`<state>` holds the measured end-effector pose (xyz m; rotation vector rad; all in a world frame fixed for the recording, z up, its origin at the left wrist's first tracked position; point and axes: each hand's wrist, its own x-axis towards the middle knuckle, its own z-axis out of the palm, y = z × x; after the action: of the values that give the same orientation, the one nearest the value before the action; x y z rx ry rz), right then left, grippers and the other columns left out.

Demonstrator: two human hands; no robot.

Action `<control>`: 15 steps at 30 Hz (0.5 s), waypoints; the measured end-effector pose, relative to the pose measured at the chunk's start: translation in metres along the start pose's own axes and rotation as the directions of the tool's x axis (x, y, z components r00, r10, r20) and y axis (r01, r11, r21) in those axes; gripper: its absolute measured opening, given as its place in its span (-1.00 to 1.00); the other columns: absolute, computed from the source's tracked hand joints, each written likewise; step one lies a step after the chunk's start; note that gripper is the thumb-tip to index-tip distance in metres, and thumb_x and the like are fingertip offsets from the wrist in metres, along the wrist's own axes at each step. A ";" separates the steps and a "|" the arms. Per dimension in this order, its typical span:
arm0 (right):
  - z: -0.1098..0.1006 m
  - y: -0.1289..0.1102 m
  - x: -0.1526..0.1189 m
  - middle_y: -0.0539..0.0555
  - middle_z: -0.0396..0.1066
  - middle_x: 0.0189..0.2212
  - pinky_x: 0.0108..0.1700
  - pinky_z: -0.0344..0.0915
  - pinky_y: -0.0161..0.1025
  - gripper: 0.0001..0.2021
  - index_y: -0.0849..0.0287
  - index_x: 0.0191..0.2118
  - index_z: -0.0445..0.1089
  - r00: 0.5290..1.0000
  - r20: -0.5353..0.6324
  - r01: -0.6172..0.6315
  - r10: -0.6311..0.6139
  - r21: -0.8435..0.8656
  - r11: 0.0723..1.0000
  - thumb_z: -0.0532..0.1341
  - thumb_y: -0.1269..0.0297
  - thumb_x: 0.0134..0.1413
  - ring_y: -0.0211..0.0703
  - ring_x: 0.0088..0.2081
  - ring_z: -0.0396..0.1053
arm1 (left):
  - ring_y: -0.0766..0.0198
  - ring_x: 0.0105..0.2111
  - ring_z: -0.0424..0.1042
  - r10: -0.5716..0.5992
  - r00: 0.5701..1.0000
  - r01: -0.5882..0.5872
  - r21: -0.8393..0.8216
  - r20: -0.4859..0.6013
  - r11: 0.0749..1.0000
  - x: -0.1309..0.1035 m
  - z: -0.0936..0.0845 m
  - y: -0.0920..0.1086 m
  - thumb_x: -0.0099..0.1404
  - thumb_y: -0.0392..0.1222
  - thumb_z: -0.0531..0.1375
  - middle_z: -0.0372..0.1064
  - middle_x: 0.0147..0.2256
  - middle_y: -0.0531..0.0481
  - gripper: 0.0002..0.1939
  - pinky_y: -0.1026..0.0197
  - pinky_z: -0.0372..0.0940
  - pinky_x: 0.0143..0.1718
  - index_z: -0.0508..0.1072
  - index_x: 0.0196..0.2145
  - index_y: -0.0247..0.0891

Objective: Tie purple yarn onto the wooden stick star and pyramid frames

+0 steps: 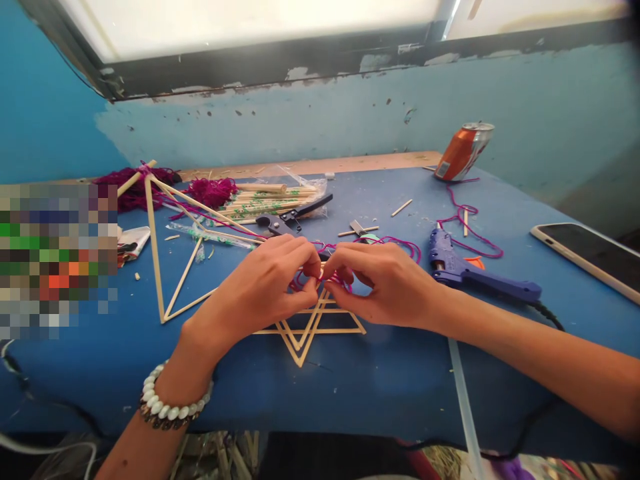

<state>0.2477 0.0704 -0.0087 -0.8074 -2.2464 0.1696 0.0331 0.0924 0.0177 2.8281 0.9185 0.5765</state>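
Observation:
A star-shaped frame of thin wooden sticks [306, 331] lies on the blue table, partly covered by my hands. Over its far part, my left hand [273, 277] pinches purple yarn [299, 281] between thumb and fingertips. My right hand [380, 280] meets it there, its thumb and fingers also closed on the yarn. Loops of this yarn trail out behind my right hand. The exact knot or wrap between the fingertips is too small to make out. Beyond my left hand stands a larger stick frame [156, 253], its top corner bound with purple yarn.
Purple-blue glue gun [450, 260] and phone [595, 260] lie to the right, a tilted soda can [463, 152] behind them. Black-handled cutters [293, 217], bagged sticks [270, 200] and magenta yarn [213, 192] are at the back. A translucent glue stick [464, 400] crosses the front edge.

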 end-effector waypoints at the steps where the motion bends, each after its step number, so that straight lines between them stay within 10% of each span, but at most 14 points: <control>1: 0.001 0.000 0.000 -0.08 0.34 -0.48 -0.40 0.10 -0.37 -0.96 0.21 -0.26 0.42 1.000 0.017 -0.012 0.012 -0.014 1.000 0.23 0.42 0.15 -0.38 -0.50 0.23 | 0.23 -0.22 0.32 -0.001 1.000 0.001 0.008 -0.009 1.000 0.000 0.001 0.000 0.27 -0.39 0.13 0.32 -0.27 0.02 -0.90 0.14 0.25 -0.12 0.34 -0.30 -0.23; 15: 0.002 -0.001 0.000 -0.04 0.39 -0.44 -0.41 0.10 -0.34 -0.94 0.21 -0.33 0.45 0.999 0.026 -0.023 0.024 -0.024 0.999 0.25 0.40 0.18 -0.36 -0.48 0.27 | 0.10 -0.05 0.31 -0.014 0.999 0.020 0.126 -0.048 0.992 -0.010 0.006 -0.001 0.30 -0.39 0.06 0.26 -0.11 -0.11 -0.91 -0.02 0.28 0.04 0.29 -0.28 -0.25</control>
<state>0.2455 0.0694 -0.0102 -0.8491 -2.2686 0.1657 0.0271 0.0874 0.0087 2.9261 1.0211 0.6054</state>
